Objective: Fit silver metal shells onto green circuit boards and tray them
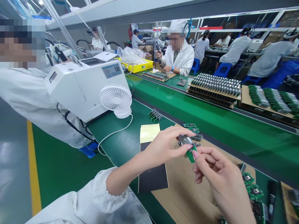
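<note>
A small green circuit board (191,155) with a shiny silver part (186,140) is held up above the brown cardboard (187,189). My left hand (169,144) grips the silver part between thumb and fingers. At the board's lower edge, the thumb and fingers of my right hand (211,168) pinch the green board. Left of the cardboard lies a black sheet (154,177) with a yellow strip (149,133) at its top. More green boards (190,125) lie just behind my hands, and others (254,191) lie at the right.
A white fan (116,99) stands by a white machine (88,87) at the left. Several boards (155,115) stand behind the yellow strip. Stacked trays of boards (213,85) sit across the green belt. A black marker (271,199) lies at right. A person in white (184,57) works opposite.
</note>
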A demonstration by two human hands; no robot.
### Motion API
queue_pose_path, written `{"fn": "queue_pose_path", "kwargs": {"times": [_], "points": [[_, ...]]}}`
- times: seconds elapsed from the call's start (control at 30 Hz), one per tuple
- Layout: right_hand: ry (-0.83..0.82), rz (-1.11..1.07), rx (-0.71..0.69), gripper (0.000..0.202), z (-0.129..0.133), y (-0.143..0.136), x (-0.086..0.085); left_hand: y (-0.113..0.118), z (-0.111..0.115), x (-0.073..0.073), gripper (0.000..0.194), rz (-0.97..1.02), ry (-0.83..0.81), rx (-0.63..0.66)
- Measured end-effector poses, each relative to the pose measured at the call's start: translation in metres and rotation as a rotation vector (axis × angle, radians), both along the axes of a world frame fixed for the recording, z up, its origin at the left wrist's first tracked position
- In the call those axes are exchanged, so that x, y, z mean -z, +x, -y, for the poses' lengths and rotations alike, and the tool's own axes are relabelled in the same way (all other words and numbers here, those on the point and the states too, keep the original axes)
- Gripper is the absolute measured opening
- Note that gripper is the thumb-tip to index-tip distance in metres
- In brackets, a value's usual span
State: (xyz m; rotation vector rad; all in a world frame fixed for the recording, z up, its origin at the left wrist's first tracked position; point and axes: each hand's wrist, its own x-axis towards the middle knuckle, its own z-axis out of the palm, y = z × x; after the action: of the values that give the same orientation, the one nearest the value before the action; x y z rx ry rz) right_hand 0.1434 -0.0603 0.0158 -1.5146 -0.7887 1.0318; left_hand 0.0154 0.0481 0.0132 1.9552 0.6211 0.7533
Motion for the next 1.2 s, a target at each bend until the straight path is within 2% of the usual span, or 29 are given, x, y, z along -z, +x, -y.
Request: {"fn": "queue_pose_path", "kwargs": {"times": [0.3, 0.43, 0.6, 0.73, 0.83, 1.0, 1.2], "points": [[0.003, -0.015, 0.009, 0.029, 0.000, -0.001, -0.001, -0.003, -0.004, 0.002, 0.030, 0.030, -0.047, 0.049], [-0.004, 0.005, 0.018, 0.028, 0.000, -0.002, 0.000, -0.002, -0.001, 0.000, 0.031, -0.020, -0.047, 0.018], [-0.012, 0.038, 0.036, 0.026, 0.002, -0.005, -0.003, 0.003, 0.006, 0.000, 0.032, -0.047, 0.085, -0.032], [0.010, 0.027, 0.051, 0.025, 0.003, -0.004, -0.003, 0.005, 0.007, 0.002, 0.031, -0.021, 0.178, -0.007], [0.058, -0.011, -0.007, 0.026, 0.002, 0.004, 0.001, 0.002, 0.006, -0.001, 0.033, -0.031, 0.170, 0.050], [0.107, -0.105, -0.057, 0.026, 0.001, 0.015, 0.009, -0.004, 0.003, -0.011, 0.038, -0.042, 0.032, 0.138], [0.112, -0.213, -0.060, 0.025, 0.000, 0.016, 0.007, -0.004, 0.003, -0.012, 0.048, 0.076, -0.318, 0.188]]}}
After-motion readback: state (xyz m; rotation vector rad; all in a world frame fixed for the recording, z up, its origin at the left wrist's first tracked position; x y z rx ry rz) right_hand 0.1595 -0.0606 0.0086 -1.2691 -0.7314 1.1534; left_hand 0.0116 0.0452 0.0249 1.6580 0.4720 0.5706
